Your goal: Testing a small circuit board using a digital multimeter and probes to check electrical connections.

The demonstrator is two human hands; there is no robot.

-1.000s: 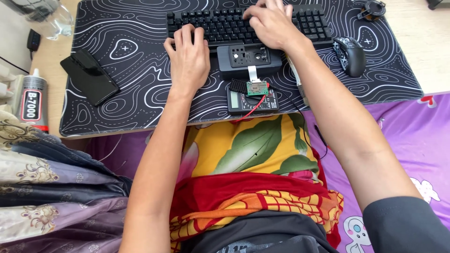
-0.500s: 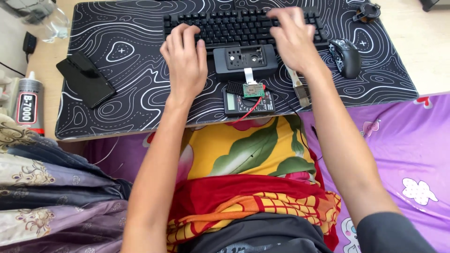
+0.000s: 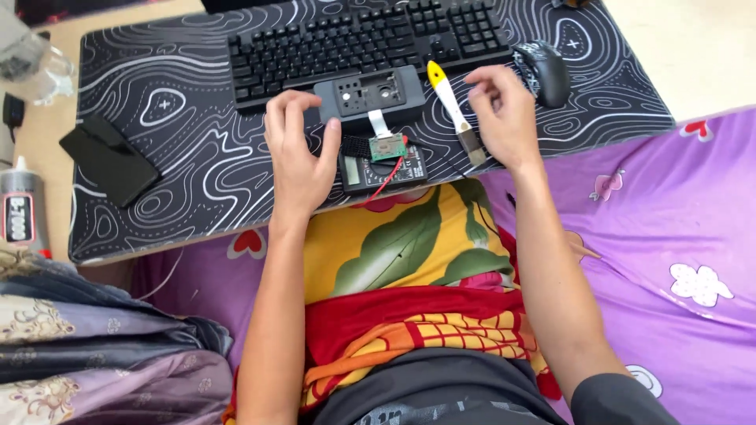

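My left hand (image 3: 299, 153) rests palm down on the patterned desk mat (image 3: 181, 118), fingers apart, with its thumb at the lower left corner of a dark grey plastic housing (image 3: 370, 93). A white ribbon cable joins that housing to a small green circuit board (image 3: 387, 145), which lies on a black multimeter (image 3: 370, 175) with a red wire. My right hand (image 3: 502, 110) hovers with loosely curled fingers just right of a yellow-handled brush (image 3: 453, 106) lying on the mat. Neither hand holds anything.
A black keyboard (image 3: 362, 39) lies behind the housing, and a black mouse (image 3: 543, 71) sits to its right. A black flat case (image 3: 110, 157) and a glue tube (image 3: 20, 220) are at the left. A yellow leaf-print cushion (image 3: 394, 244) lies on my lap, with a purple sheet (image 3: 669, 220) to the right.
Both hands have come back off the keyboard toward the mat's near edge. The right hand has moved aside, and the yellow-handled brush now shows beside it.
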